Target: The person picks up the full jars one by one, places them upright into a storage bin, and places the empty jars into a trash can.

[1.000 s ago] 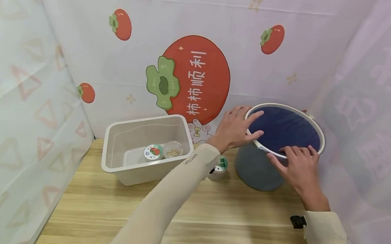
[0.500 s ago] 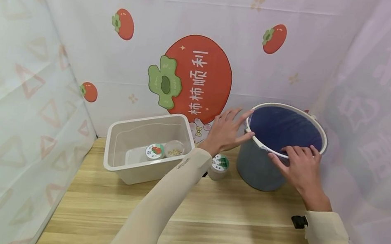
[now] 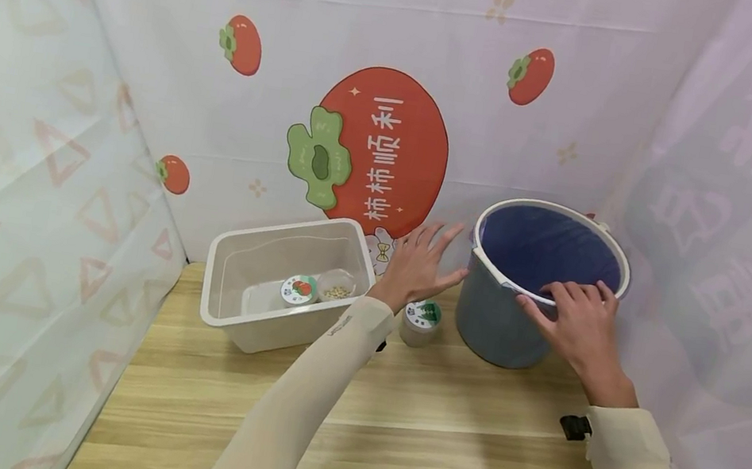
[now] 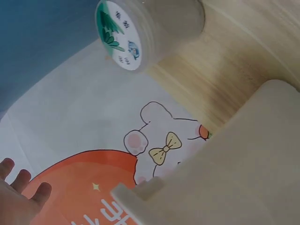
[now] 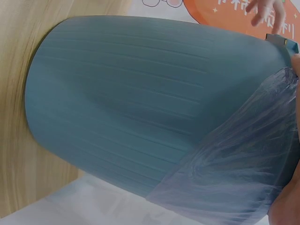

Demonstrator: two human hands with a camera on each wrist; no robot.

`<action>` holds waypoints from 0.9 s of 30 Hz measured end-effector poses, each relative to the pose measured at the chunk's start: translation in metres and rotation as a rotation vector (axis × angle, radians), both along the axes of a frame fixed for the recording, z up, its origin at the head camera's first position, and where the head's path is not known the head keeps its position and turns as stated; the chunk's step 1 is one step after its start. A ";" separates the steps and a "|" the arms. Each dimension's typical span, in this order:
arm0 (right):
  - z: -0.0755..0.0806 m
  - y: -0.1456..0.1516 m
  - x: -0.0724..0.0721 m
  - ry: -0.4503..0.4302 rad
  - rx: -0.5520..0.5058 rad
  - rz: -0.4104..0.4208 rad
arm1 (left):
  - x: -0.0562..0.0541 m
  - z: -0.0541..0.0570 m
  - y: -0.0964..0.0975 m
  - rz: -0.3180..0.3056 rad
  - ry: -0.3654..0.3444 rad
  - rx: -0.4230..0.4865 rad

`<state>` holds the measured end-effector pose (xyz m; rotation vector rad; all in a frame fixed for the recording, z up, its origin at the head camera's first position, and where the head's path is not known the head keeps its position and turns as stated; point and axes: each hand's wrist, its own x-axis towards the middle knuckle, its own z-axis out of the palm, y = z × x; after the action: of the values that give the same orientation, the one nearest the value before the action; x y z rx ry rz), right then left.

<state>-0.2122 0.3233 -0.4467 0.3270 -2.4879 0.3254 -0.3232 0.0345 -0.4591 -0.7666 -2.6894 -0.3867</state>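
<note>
My right hand (image 3: 582, 328) holds the near rim of a blue-grey trash bin (image 3: 500, 328), its fingers over the edge and thumb outside. In the right wrist view a thin see-through plastic liner (image 5: 234, 164) drapes over part of the bin's outer wall. The bin has a white rim ring, and its inside looks dark blue. Left of it, my left hand (image 3: 414, 272) hovers with fingers spread, holding nothing. Just below and right of that hand, a small clear tub (image 3: 419, 329) with a green-and-white label on its lid stands on the table, also seen in the left wrist view.
A beige rectangular box (image 3: 275, 337) stands left on the wooden table (image 3: 432, 451). Inside are a tub with a tomato-picture lid (image 3: 299, 289) and a clear tub with small pale bits (image 3: 336, 287). Printed cloth (image 3: 263, 114) encloses the back and sides.
My left hand has come off the bin's rim and moved left and slightly down, uncovering the small green-labelled tub. My right hand stays on the rim.
</note>
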 end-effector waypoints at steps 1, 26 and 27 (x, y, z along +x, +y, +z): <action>0.000 0.000 0.000 -0.005 -0.002 -0.002 | 0.000 -0.002 -0.001 0.002 -0.001 0.000; 0.000 0.001 0.000 -0.045 -0.006 -0.022 | 0.018 -0.054 0.002 0.032 -0.226 -0.169; 0.000 0.001 0.000 -0.046 -0.004 -0.023 | 0.018 -0.057 0.002 0.034 -0.238 -0.171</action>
<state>-0.2125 0.3239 -0.4466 0.2917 -2.5339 0.3324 -0.3048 0.0362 -0.5157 -0.7632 -2.9856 -0.2555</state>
